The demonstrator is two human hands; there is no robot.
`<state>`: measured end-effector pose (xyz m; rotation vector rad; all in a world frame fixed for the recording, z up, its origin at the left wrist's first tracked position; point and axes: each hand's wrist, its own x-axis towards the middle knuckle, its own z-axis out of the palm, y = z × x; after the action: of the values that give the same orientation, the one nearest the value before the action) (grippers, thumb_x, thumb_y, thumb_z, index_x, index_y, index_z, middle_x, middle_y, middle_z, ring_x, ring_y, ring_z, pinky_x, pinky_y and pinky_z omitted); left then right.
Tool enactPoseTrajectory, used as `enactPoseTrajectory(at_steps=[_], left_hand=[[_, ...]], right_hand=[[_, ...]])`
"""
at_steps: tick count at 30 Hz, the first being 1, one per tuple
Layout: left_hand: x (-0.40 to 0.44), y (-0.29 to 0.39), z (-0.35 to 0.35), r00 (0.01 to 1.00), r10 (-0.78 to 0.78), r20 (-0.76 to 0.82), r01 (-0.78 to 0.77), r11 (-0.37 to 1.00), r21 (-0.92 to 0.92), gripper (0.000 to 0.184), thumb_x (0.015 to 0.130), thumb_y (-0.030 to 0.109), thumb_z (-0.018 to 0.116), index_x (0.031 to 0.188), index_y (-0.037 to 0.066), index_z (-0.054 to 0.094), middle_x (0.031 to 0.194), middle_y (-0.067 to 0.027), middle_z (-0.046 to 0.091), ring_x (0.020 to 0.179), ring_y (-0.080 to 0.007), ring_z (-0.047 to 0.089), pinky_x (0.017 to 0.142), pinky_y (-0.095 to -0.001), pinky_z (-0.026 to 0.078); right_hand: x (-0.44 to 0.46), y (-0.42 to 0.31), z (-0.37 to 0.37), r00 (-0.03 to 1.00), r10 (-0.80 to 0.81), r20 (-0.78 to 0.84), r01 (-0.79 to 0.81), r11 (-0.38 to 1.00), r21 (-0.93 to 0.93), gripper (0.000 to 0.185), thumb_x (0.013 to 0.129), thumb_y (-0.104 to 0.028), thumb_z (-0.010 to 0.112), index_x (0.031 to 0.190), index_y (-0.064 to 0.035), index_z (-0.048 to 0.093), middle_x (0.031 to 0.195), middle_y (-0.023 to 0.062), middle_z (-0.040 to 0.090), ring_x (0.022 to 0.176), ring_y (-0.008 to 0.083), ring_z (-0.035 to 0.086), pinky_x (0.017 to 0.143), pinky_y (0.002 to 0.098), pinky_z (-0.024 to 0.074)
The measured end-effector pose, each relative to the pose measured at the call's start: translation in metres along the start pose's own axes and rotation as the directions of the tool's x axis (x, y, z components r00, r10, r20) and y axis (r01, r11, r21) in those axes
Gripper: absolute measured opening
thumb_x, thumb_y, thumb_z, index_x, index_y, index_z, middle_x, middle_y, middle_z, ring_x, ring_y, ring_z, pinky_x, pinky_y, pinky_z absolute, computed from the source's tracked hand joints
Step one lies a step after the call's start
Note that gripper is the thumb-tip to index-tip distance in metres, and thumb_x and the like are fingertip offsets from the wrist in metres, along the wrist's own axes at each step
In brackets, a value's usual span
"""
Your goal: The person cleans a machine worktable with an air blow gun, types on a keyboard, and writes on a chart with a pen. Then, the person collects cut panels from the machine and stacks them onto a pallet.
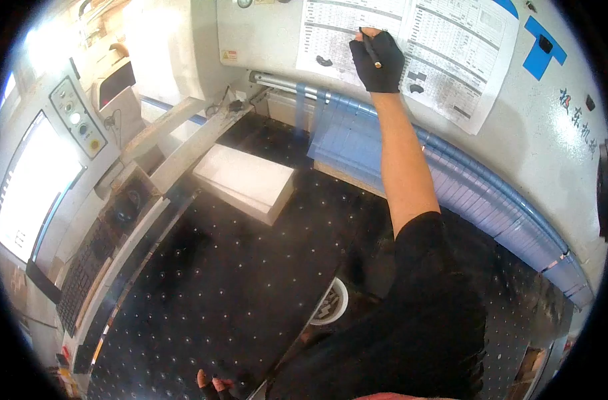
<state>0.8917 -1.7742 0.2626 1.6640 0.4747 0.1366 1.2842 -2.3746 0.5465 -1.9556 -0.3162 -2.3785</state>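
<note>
My right hand [380,61], in a black fingerless glove, is closed around a dark pen [372,52]. It rests against a printed sheet [324,33] of tables on the upright machine panel. Beside that sheet hangs a second printed sheet [460,53], and small dark pieces lie against both. Only the fingertips of my left hand [214,385] show at the bottom edge, over the black dotted table. They look apart, with nothing visible in them; the rest of that hand is out of view.
White boards [244,180] lie stacked on the black table [230,273]. A blue strip curtain [477,197] hangs along the machine. A white bucket [344,300] with small pieces stands by the table edge. To the left are a monitor [37,187], a keyboard [84,273] and a button panel [77,117].
</note>
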Motion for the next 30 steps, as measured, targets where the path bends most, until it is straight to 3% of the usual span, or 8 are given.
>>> enactPoseTrajectory(at_steps=[3,13,14,24,30], left_hand=[[0.001,-0.001,-0.001,0.999,0.044,-0.004,-0.043,0.997,0.057,0.051,0.098,0.031,0.056,0.138,0.003,0.042,0.088,-0.0056,0.056,0.074,-0.0125,0.052,0.064,-0.0293,0.047],[-0.001,0.000,-0.003,0.999,0.036,0.006,-0.036,0.993,0.111,0.045,0.101,0.026,0.052,0.139,0.003,0.041,0.091,-0.0057,0.056,0.075,-0.0111,0.050,0.064,-0.0281,0.047],[-0.002,0.000,-0.004,1.000,-0.019,0.003,0.018,0.994,0.109,0.050,0.099,0.028,0.054,0.140,0.003,0.040,0.097,-0.0083,0.057,0.081,-0.0144,0.052,0.069,-0.0313,0.047],[-0.006,0.009,0.000,0.997,-0.081,-0.015,0.082,0.997,0.012,0.053,0.095,0.038,0.054,0.140,0.011,0.041,0.111,-0.0097,0.053,0.092,-0.0218,0.052,0.079,-0.0381,0.047],[-0.013,0.028,0.008,0.977,-0.208,-0.035,0.205,0.975,-0.091,0.056,0.093,0.044,0.054,0.140,0.016,0.042,0.119,-0.0105,0.050,0.099,-0.0262,0.051,0.085,-0.0422,0.046]], right_hand=[[0.001,-0.001,0.000,0.999,0.025,-0.021,-0.023,0.996,0.082,0.016,0.076,-0.013,0.072,0.089,-0.0105,0.062,0.075,0.0108,0.065,0.067,0.0304,0.065,0.059,0.0377,0.0532],[0.000,0.000,0.001,1.000,-0.016,0.016,0.016,1.000,0.004,0.017,0.076,-0.013,0.072,0.089,-0.0109,0.061,0.076,0.0107,0.066,0.066,0.0299,0.065,0.057,0.0375,0.0532],[-0.001,0.000,0.001,1.000,0.001,0.025,-0.002,1.000,0.014,0.018,0.076,-0.013,0.072,0.090,-0.0111,0.061,0.075,0.0106,0.065,0.065,0.0298,0.065,0.057,0.0376,0.0532],[0.000,0.001,0.002,0.999,-0.022,-0.024,0.023,1.000,0.020,0.020,0.075,-0.011,0.073,0.090,-0.0114,0.060,0.076,0.0106,0.065,0.066,0.0297,0.065,0.058,0.0374,0.0532],[0.000,-0.001,0.000,0.999,0.012,0.043,-0.013,1.000,0.008,0.018,0.076,-0.014,0.072,0.090,-0.0121,0.060,0.075,0.0098,0.065,0.066,0.0298,0.065,0.058,0.0383,0.0532]])
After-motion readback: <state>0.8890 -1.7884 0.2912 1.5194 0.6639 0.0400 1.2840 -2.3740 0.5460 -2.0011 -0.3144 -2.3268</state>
